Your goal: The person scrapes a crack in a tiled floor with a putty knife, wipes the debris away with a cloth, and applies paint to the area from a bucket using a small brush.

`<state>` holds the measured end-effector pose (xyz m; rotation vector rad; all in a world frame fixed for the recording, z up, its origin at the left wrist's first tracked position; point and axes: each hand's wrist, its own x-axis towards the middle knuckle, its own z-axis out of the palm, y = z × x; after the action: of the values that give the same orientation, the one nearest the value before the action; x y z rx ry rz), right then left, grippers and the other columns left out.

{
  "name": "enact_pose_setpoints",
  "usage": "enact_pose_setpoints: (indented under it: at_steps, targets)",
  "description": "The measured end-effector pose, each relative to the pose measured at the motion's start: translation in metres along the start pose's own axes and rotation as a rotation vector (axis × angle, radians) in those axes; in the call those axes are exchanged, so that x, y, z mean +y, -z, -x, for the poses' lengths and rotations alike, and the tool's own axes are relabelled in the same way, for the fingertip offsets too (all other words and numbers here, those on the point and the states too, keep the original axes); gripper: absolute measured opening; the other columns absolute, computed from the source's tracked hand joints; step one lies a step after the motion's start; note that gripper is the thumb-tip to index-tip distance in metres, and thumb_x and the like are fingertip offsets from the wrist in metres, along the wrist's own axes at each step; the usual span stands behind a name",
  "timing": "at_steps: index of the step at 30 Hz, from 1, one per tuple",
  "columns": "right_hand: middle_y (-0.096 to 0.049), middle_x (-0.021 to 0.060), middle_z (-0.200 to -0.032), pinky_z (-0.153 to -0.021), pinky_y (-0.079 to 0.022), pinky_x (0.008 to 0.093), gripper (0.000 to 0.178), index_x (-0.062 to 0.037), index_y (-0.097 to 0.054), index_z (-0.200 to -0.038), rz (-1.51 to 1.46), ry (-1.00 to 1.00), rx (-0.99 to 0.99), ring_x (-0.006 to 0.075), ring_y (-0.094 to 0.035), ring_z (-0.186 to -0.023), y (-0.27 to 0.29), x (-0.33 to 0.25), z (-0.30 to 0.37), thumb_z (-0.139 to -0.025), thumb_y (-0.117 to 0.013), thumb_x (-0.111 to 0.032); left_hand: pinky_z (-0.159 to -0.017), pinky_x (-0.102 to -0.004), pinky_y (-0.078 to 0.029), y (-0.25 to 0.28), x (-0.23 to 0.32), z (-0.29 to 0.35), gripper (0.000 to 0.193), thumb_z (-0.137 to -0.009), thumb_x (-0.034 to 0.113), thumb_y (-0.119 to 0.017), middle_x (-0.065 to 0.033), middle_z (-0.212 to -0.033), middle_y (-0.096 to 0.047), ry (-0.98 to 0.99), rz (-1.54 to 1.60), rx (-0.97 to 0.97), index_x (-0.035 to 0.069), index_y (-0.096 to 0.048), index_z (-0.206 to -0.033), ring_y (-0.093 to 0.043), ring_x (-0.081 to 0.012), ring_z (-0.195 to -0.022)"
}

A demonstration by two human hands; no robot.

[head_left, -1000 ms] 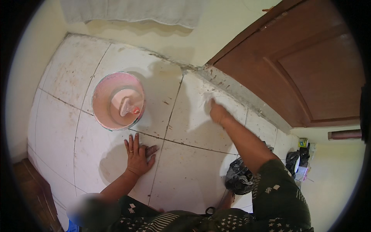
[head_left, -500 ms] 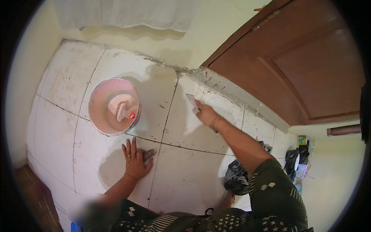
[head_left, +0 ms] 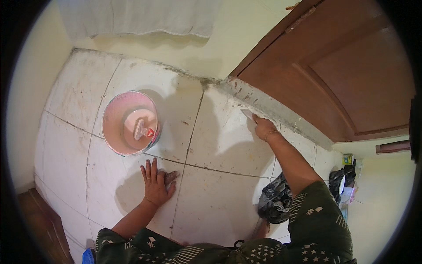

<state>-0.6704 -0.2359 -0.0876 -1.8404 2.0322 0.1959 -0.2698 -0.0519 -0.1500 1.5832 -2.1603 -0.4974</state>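
Observation:
My right hand (head_left: 265, 129), reaching out to the right by the door, is closed round a small flat scraper (head_left: 247, 114); its pale blade points to the upper left, at the floor tile. My left hand (head_left: 156, 185) leans on the tiled floor with its fingers stretched out. Against its thumb side is a short dark brown piece (head_left: 170, 177); I cannot tell whether it is held. Just beyond that hand stands a pink-walled bucket (head_left: 110, 115), partly filled with a pale pink liquid or paste. Inside it sits a pale tool (head_left: 140, 129) with a red mark.
A brown panelled door (head_left: 347, 70) rises at the right over a rough grey cement strip (head_left: 259, 102). Crumpled black plastic bags (head_left: 276, 200) lie by my right arm. Farther right are a small tin (head_left: 347, 159) and more bags. A pale curtain (head_left: 149, 17) hangs at the far wall.
My right hand has moved right with the scraper, along the tile beside the cement strip. My left hand stays planted in the same place, and the bucket has not moved.

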Motion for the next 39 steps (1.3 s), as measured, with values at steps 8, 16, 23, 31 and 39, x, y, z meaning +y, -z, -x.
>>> enact_pose_setpoints:
  at_steps: [8,16,23,31,39]
  targets:
    - [-0.061,0.0144,-0.107,-0.085,-0.043,0.0362,0.06,-0.0053,-0.06,-0.11,0.407,-0.229,-0.267,0.0273,-0.056,-0.103,0.027,0.003,0.015,-0.082,-0.043,-0.055,-0.101,-0.0647,-0.005,0.005,0.001,-0.001,0.043,-0.071,0.025,-0.062,-0.0297,-0.137,-0.02,0.026,-0.018,-0.041,0.001,-0.04,-0.1,-0.013,-0.0516,-0.127]
    - [-0.062,0.0142,-0.106,-0.084,-0.045,0.0343,0.071,-0.0036,-0.064,-0.102,0.423,-0.3,-0.094,0.0272,-0.059,-0.1,0.034,-0.057,-0.014,-0.077,-0.044,-0.066,-0.101,-0.065,-0.005,0.005,0.004,-0.003,0.042,-0.071,0.027,-0.062,-0.0299,-0.136,-0.021,0.056,-0.027,-0.072,0.0,-0.042,-0.097,-0.013,-0.0517,-0.127]
    - [-0.061,0.014,-0.11,-0.087,-0.044,0.0346,0.064,-0.0061,-0.063,-0.106,0.503,-0.251,-0.112,0.0258,-0.058,-0.102,0.036,-0.009,-0.047,-0.077,-0.049,-0.061,-0.1,-0.0654,-0.005,0.005,0.006,-0.007,0.042,-0.069,0.027,-0.062,-0.031,-0.136,-0.02,0.037,0.001,-0.047,-0.001,-0.043,-0.095,-0.013,-0.0533,-0.127]
    - [-0.06,0.013,-0.113,-0.086,-0.044,0.0339,0.067,-0.0077,-0.061,-0.11,0.367,-0.272,-0.157,0.0247,-0.056,-0.105,0.03,-0.088,-0.064,-0.077,-0.046,-0.064,-0.101,-0.0646,-0.004,0.003,0.0,-0.004,0.041,-0.071,0.031,-0.063,-0.0311,-0.137,-0.019,0.048,-0.005,-0.048,-0.001,-0.047,-0.092,-0.009,-0.0509,-0.129]
    - [-0.063,0.0119,-0.106,-0.083,-0.046,0.0354,0.06,-0.0059,-0.064,-0.104,0.505,-0.379,-0.143,0.0242,-0.059,-0.101,0.052,-0.078,-0.048,-0.079,-0.047,-0.058,-0.101,-0.0648,-0.004,0.002,0.003,-0.006,0.042,-0.071,0.031,-0.062,-0.0319,-0.138,-0.019,0.064,-0.024,-0.059,-0.002,-0.047,-0.093,-0.009,-0.0518,-0.129]
